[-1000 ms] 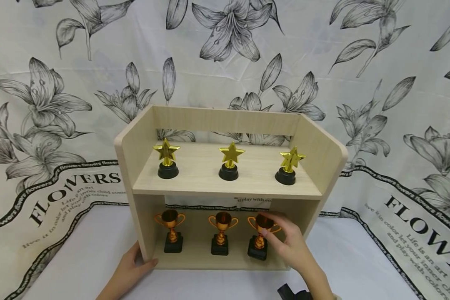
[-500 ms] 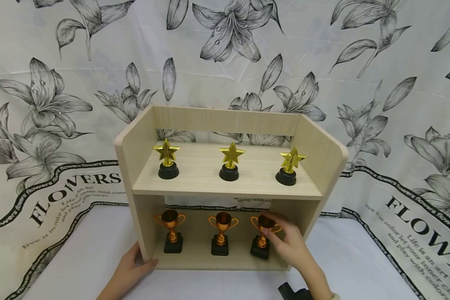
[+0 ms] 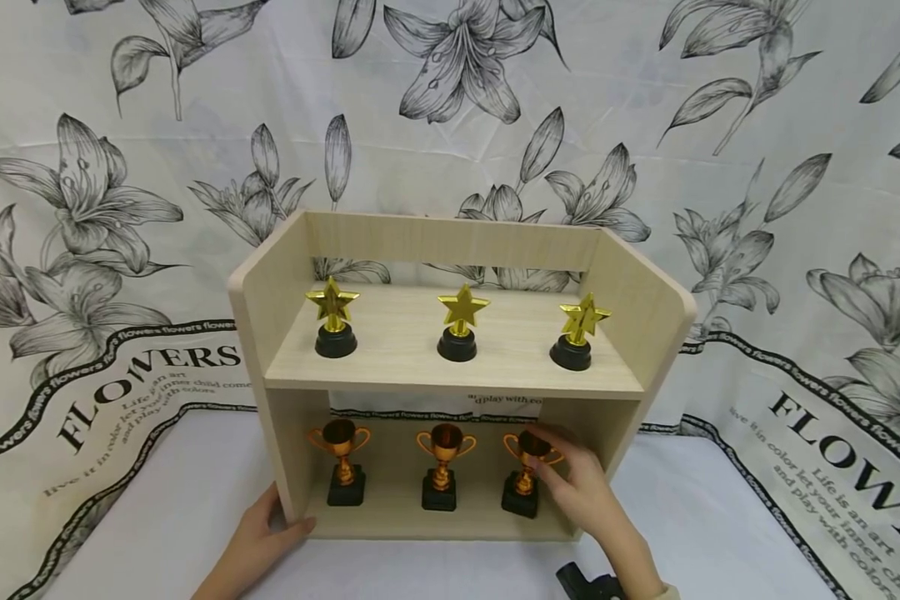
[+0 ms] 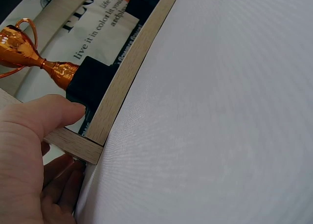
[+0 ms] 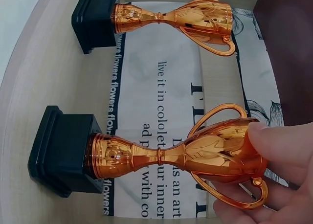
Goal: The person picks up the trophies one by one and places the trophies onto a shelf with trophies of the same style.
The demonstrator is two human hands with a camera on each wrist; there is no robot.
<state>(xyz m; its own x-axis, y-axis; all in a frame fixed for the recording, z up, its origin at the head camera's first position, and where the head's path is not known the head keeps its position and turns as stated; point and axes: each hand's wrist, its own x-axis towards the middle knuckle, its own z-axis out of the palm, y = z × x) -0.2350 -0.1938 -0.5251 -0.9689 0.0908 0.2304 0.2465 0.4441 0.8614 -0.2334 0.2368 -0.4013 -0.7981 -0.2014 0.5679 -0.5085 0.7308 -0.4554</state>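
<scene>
A two-tier pale wooden shelf (image 3: 393, 362) stands on the white cloth. At its lower left corner my left hand (image 3: 258, 532) grips the side panel, thumb inside and fingers outside, as the left wrist view also shows. On the lower tier my right hand (image 3: 581, 485) pinches the bowl of the rightmost trophy cup (image 5: 215, 158), thumb on the near side of its rim. This orange-gold cup has two handles and a black square base, and leans slightly in the head view. Two matching trophy cups, one in the middle (image 3: 441, 479) and one at left (image 3: 345, 475), stand upright beside it.
Three gold star trophies, left (image 3: 335, 321), middle (image 3: 461, 329) and right (image 3: 576, 337), stand on the upper tier. A black object (image 3: 588, 582) lies by my right forearm. Behind the shelf hangs a flower-printed cloth (image 3: 450, 158).
The rightmost trophy cup has shifted slightly to the right with my right hand on it, then stayed nearly still. My left hand keeps its place on the shelf.
</scene>
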